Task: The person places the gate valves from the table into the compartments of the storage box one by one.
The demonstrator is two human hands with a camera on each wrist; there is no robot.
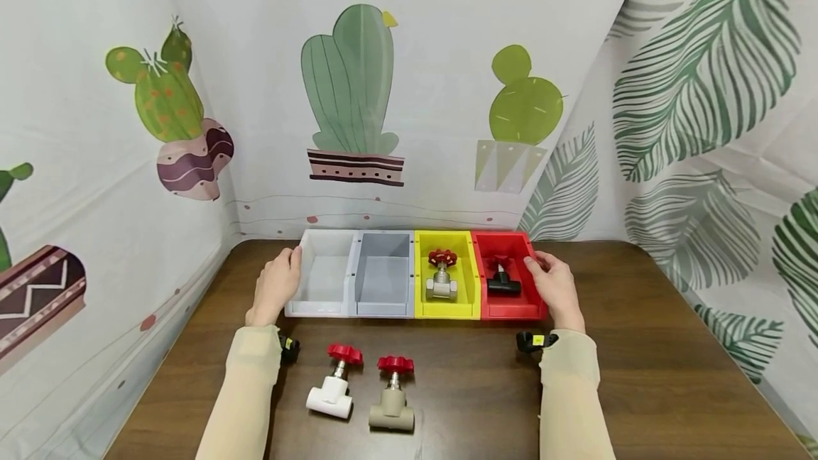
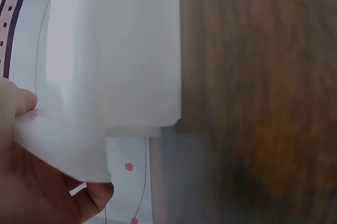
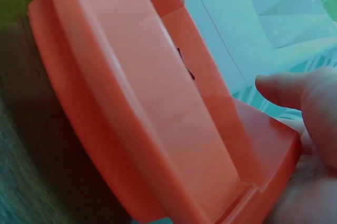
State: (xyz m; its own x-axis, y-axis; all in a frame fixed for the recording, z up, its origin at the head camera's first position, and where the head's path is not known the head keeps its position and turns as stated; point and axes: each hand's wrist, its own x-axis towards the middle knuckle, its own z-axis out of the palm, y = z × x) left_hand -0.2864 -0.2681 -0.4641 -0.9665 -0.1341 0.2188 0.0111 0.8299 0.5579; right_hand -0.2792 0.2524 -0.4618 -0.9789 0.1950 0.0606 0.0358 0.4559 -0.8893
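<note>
Grip check: left hand [image 1: 275,286] closes thumb and fingers on the outer wall of the white bin [image 1: 329,275]; right hand [image 1: 557,289] holds the outer end of the red bin [image 1: 511,310], thumb over the rim. Between stand the grey bin [image 1: 385,275] and yellow bin [image 1: 446,309], the row near the tabletop's [image 1: 473,389] far edge; lift unconfirmed. Yellow holds a metal valve [image 1: 441,285], red a black valve [image 1: 503,284]. White valve [image 1: 331,396] and beige valve [image 1: 392,404] lie in front, left of centre. Judgement: even, level support best protects the joins.
</note>
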